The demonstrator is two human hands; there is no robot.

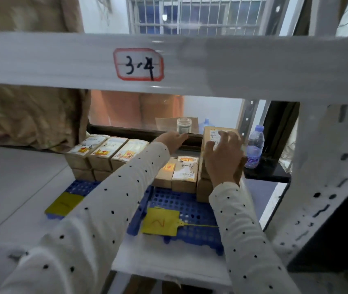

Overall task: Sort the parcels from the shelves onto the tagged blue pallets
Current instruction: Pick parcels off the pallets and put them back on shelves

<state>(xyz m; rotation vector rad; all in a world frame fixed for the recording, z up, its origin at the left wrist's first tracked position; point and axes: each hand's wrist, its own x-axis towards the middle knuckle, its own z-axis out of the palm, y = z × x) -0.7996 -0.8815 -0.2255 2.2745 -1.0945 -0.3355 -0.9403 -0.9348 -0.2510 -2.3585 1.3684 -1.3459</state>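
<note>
Reaching under a white shelf beam with a red-bordered label point(138, 64) handwritten "3-4", both hands work over blue perforated plastic pallets point(192, 205). Right hand point(224, 158), fingers spread wide, presses on a tall brown cardboard parcel point(213, 134) with a white shipping label, print unreadable. Left hand point(173, 141), fingers straight, holds nothing. Below the hands, a yellow tag point(160, 222) marked "N" or "2" lies on the pallet. Left of the left hand, brown parcels with yellow-red stickers point(105, 151) are stacked. Right of the right hand stands a clear plastic water bottle point(254, 147).
</note>
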